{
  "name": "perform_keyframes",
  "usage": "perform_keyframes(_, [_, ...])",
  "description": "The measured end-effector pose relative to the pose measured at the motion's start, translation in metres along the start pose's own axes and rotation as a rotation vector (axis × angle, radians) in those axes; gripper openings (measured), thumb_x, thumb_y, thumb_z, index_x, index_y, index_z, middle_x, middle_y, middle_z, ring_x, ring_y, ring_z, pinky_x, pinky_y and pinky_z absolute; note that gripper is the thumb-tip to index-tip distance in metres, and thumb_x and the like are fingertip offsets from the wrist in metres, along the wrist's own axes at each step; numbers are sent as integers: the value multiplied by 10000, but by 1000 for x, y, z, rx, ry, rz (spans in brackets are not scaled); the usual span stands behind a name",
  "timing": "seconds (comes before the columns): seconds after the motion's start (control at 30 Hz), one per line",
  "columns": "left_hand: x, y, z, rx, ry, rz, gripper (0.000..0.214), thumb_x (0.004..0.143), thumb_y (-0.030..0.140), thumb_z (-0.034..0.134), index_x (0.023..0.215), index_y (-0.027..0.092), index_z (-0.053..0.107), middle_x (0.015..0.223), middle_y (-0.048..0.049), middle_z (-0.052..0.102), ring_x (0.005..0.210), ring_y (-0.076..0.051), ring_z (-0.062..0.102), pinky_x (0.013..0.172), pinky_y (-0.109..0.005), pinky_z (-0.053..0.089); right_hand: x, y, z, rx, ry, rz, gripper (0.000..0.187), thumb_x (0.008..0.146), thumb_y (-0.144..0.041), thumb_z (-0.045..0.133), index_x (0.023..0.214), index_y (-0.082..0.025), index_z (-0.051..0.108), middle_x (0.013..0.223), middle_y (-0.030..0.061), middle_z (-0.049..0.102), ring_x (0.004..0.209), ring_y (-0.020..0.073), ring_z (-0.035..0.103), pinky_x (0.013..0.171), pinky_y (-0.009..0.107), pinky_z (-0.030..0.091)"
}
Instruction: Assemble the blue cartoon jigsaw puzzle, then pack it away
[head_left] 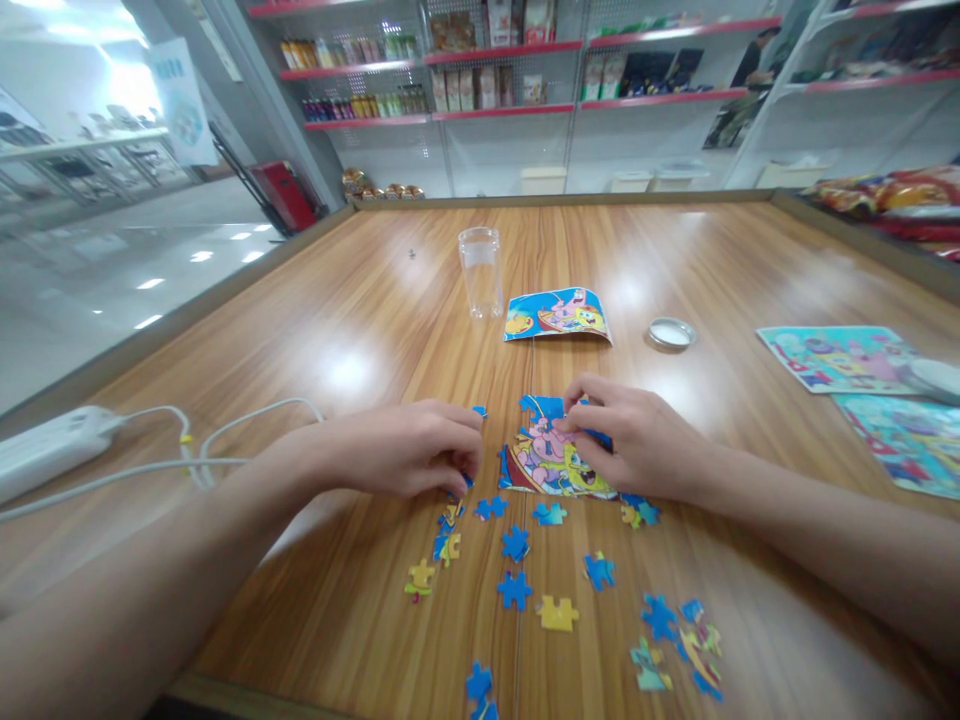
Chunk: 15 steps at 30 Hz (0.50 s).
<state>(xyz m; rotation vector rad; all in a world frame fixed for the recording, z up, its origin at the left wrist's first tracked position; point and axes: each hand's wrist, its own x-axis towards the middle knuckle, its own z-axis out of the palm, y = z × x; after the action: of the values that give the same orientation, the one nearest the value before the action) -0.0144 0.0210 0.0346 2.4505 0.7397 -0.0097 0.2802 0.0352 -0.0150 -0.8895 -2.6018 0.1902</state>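
Partly joined, a cartoon jigsaw puzzle [544,450] lies on the wooden table, showing a pink figure and a yellow one on blue. My right hand [637,430] rests over its upper right part, fingers bent, with a blue puzzle piece [598,437] between thumb and fingers. To the left of the puzzle, my left hand [427,450] is curled in a pinch at the table top. A bit of a blue puzzle piece [468,485] shows under its fingertips; the rest is hidden. Loose pieces lie nearer me, among them a yellow piece [557,613] and a blue piece [514,590].
Beyond the puzzle stand a clear plastic cup [481,275] and a curled picture card [559,315]. A round lid [671,333] lies right of them. Picture sheets [840,358] are at the right, a white power strip [56,445] with cables at the left. Stocked shelves [502,110] stand behind.
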Motion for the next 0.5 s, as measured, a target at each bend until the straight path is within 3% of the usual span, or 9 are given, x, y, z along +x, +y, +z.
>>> perform_keyframes(0.3, [2, -9, 5, 97, 153, -50, 141, 968, 249, 556, 890, 186, 656, 860, -23, 638, 763, -145, 595, 675, -270, 460, 1, -1, 0, -11, -8, -5, 190, 906, -192, 528, 958, -176, 710, 1056, 93, 614, 825, 169, 585, 710, 304, 433])
perform_keyframes(0.4, [1, -10, 2, 93, 118, -78, 174, 913, 359, 671, 946, 189, 651, 916, -22, 648, 814, -155, 607, 703, -269, 470, 0, -2, 0, -16, -13, -2, 191, 904, -196, 526, 951, -176, 711, 1052, 92, 612, 819, 170, 588, 705, 307, 435])
perform_keyframes(0.5, [1, -10, 1, 102, 112, -103, 188, 888, 358, 704, 933, 184, 648, 919, -21, 640, 812, -157, 601, 701, -271, 468, 1, -2, -1, -14, -15, -5, 190, 901, -196, 529, 949, -175, 712, 1052, 92, 610, 832, 175, 593, 713, 313, 439])
